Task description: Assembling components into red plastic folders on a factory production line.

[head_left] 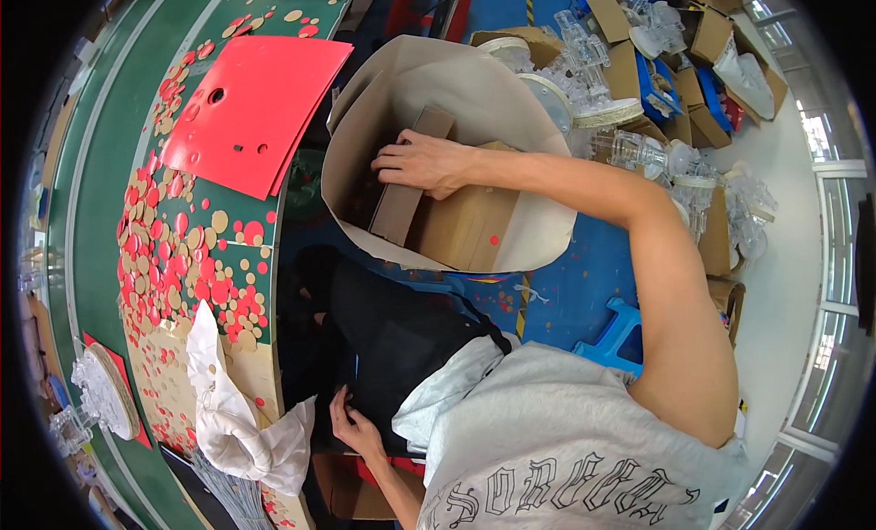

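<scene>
My right arm reaches across into a large, open paper-lined container. Inside it, my right hand grips the upper part of a narrow brown cardboard box, fingers over its far side. A wider cardboard box sits right beside it, with a small red disc on its side. My left hand hangs low beside my black trousers, fingers loosely bent and apart, with nothing in them.
Red sheets and many red and tan discs cover the green table at left, with a white cloth near its front. Clear plastic parts and cartons crowd the far right. A blue stool stands on the floor.
</scene>
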`<move>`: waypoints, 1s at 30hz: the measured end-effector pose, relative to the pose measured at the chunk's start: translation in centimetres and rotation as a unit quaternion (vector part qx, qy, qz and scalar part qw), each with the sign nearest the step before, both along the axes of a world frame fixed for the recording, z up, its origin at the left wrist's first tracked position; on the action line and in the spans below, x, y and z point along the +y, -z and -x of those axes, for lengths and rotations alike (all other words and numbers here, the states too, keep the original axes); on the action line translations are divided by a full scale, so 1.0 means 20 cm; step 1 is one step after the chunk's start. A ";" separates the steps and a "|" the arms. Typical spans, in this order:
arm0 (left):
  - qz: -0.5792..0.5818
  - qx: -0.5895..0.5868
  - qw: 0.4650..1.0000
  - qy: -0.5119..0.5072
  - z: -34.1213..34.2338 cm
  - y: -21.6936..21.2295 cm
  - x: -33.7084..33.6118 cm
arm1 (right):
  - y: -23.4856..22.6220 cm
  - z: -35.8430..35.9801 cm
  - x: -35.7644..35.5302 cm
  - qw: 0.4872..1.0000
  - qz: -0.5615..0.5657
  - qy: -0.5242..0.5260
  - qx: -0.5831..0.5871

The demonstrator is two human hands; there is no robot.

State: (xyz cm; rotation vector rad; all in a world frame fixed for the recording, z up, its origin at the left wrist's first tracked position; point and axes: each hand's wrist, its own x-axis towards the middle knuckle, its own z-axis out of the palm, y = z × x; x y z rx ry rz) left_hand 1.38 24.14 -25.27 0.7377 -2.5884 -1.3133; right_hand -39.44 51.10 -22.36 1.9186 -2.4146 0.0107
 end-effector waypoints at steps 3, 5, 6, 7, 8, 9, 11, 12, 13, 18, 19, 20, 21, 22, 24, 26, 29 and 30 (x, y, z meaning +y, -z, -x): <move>-0.030 0.000 1.000 -0.002 0.01 0.00 0.02 | 0.00 0.03 -0.05 0.997 -0.012 0.014 -0.069; -0.009 0.008 1.000 0.012 0.00 0.04 0.03 | -0.02 0.05 -0.04 0.991 -0.094 0.021 -0.088; 0.010 0.009 0.999 0.036 -0.01 0.06 0.03 | -0.02 0.07 0.00 0.993 -0.071 0.002 -0.092; -0.007 0.018 0.999 0.032 0.00 0.05 0.02 | -0.03 0.08 0.01 0.992 -0.086 0.005 -0.091; -0.007 0.026 0.999 0.018 0.02 0.04 0.02 | -0.05 0.08 0.03 0.991 -0.101 0.008 -0.090; -0.008 0.036 0.999 0.015 0.00 0.02 0.00 | -0.12 0.07 0.01 0.993 -0.083 0.011 -0.082; -0.013 0.063 0.998 0.002 -0.01 -0.03 -0.01 | -0.32 0.02 0.03 0.998 -0.004 0.016 -0.063; -0.013 0.079 0.997 -0.017 0.01 -0.06 0.00 | -0.47 -0.02 0.03 0.997 -0.014 0.056 -0.050; -0.018 0.115 0.993 -0.035 0.06 -0.09 0.03 | -0.61 -0.04 0.08 0.996 0.067 0.032 -0.040; 0.062 0.283 0.956 0.041 0.33 -0.31 0.09 | -1.44 -0.26 0.18 0.983 0.099 0.155 0.020; 0.058 0.316 0.945 0.055 0.38 -0.38 0.09 | -1.57 -0.32 0.21 0.964 0.138 0.227 -0.023; 0.071 0.346 0.934 0.050 0.42 -0.44 0.09 | -1.65 -0.34 0.18 0.964 0.201 0.163 0.059; 0.074 0.391 0.916 0.046 0.48 -0.50 0.08 | -1.79 -0.36 0.18 0.965 0.209 0.154 0.029; 0.076 0.416 0.906 0.022 0.53 -0.54 0.07 | -1.84 -0.38 0.14 0.950 0.240 0.197 -0.019; 0.072 0.428 0.901 -0.020 0.60 -0.63 0.02 | -1.91 -0.39 0.12 0.915 0.270 0.293 -0.058; 0.003 0.375 0.921 -0.104 0.66 -0.68 -0.02 | -1.91 -0.42 -0.07 0.921 0.311 0.234 -0.015; 0.155 0.310 0.931 -0.113 0.67 -0.66 -0.17 | -1.74 -0.38 -0.47 0.902 0.346 0.163 -0.200; 0.196 0.272 0.936 -0.110 0.63 -0.65 -0.21 | -1.69 -0.38 -0.62 0.897 0.325 0.183 -0.237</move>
